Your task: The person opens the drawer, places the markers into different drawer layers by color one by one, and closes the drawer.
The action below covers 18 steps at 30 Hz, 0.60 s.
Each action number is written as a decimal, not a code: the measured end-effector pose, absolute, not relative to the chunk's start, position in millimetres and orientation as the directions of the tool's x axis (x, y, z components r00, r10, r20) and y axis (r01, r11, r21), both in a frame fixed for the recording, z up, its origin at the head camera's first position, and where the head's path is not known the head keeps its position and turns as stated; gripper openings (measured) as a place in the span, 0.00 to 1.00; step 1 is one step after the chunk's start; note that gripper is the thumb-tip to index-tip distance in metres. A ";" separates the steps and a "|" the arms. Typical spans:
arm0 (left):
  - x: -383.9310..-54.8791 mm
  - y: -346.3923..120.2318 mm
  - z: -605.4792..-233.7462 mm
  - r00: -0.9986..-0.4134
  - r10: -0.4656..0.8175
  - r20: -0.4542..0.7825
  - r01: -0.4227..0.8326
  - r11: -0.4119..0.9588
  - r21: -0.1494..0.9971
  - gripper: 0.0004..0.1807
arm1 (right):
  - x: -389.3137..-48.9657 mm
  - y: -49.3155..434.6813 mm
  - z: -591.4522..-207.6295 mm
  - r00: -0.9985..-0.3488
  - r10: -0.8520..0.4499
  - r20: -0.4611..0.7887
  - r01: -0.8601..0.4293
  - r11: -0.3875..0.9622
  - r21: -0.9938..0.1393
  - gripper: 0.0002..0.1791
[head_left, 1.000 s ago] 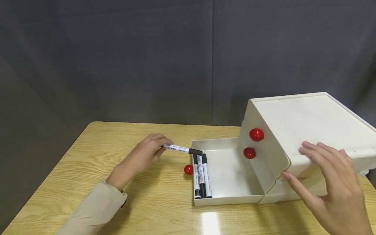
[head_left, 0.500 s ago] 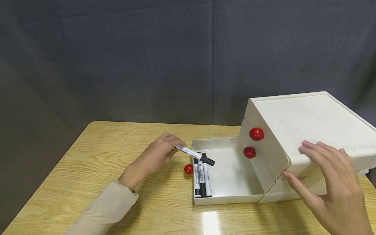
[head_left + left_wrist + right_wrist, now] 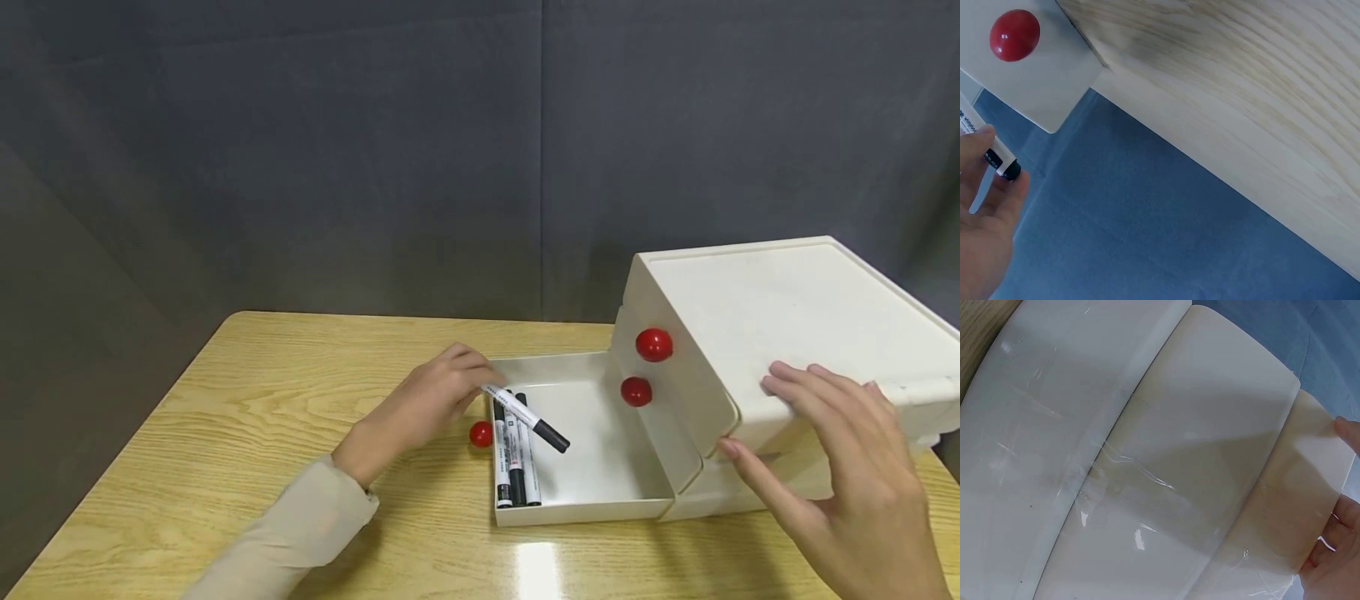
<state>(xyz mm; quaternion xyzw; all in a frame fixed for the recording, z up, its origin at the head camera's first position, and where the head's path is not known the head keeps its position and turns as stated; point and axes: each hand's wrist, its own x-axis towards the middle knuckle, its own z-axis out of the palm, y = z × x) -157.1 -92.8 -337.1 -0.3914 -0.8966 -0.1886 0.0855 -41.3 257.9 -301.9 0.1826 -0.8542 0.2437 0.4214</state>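
Note:
My left hand [image 3: 438, 392] pinches a white marker [image 3: 525, 414] with a black cap by its rear end. The marker slants down over the pulled-out bottom drawer [image 3: 600, 510] of a white drawer cabinet [image 3: 795, 308]. Three more markers [image 3: 516, 458] lie side by side in that drawer along its front wall. In the left wrist view thumb and fingers grip the marker's end [image 3: 1004, 159] near a red knob [image 3: 1015, 35]. My right hand [image 3: 855, 475] rests on the cabinet's near top edge, thumb against its side; the right wrist view shows its fingers along the white panels [image 3: 1179, 444].
Two red knobs [image 3: 655, 344] mark the shut upper drawers. Another red knob [image 3: 482, 433] sticks out from the open drawer's front, close below my left hand. The wooden table [image 3: 300, 375] ends at a dark curtain [image 3: 375, 167] behind.
My left hand has moved right, carrying the marker from above the drawer's front wall to over its inside, and the capped end has tipped downward. The right hand stays put.

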 end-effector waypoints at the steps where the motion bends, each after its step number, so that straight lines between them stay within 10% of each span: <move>1: -157.3 -91.7 -337.4 -0.678 0.671 0.299 0.735 0.621 0.273 0.19 | -41.4 257.9 -302.0 -0.578 -0.107 0.809 -0.517 0.814 -0.263 0.45; 18: -160.6 -69.1 -340.9 -0.652 0.703 0.285 0.758 0.593 0.272 0.15 | -40.7 258.9 -302.8 -0.600 -0.107 0.793 -0.501 0.823 -0.268 0.46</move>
